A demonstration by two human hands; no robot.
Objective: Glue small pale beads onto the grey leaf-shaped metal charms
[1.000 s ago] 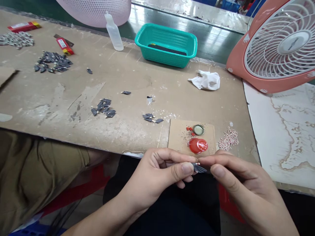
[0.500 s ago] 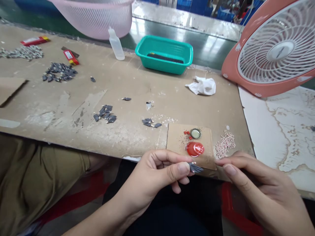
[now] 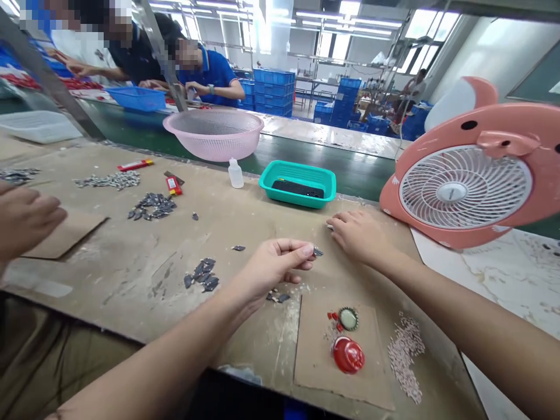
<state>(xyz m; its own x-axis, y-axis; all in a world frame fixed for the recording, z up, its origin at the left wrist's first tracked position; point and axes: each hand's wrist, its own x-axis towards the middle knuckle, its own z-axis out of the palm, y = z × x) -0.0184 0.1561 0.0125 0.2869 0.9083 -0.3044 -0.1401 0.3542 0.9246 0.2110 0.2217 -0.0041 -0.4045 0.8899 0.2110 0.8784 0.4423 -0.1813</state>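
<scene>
My left hand [image 3: 284,259] pinches a small dark grey leaf-shaped piece [image 3: 318,252] between thumb and forefinger, held over the table. Further out, my right hand [image 3: 356,233] lies on the table with its fingers curled over a white cloth [image 3: 330,227], most of which is hidden beneath them. Near my left hand are a few similar grey pieces [image 3: 280,297] and a larger group [image 3: 203,274]. On a cardboard square [image 3: 315,367] sit a red cap-like dish [image 3: 349,354], a bottle cap [image 3: 349,318] and red bits [image 3: 333,315]. Tiny pale pink pieces [image 3: 406,356] lie beside it.
A pink fan [image 3: 455,186] stands at the right. Along the back are a green basket [image 3: 297,198] holding a dark phone-like object, a small bottle [image 3: 235,174] and a pink colander [image 3: 214,137]. Another person's hand [image 3: 26,224] is at the left; several people sit opposite.
My right hand has gone from beside the cardboard out to the white cloth. My left hand, still holding the grey piece, has moved forward over the table. The view has tilted up.
</scene>
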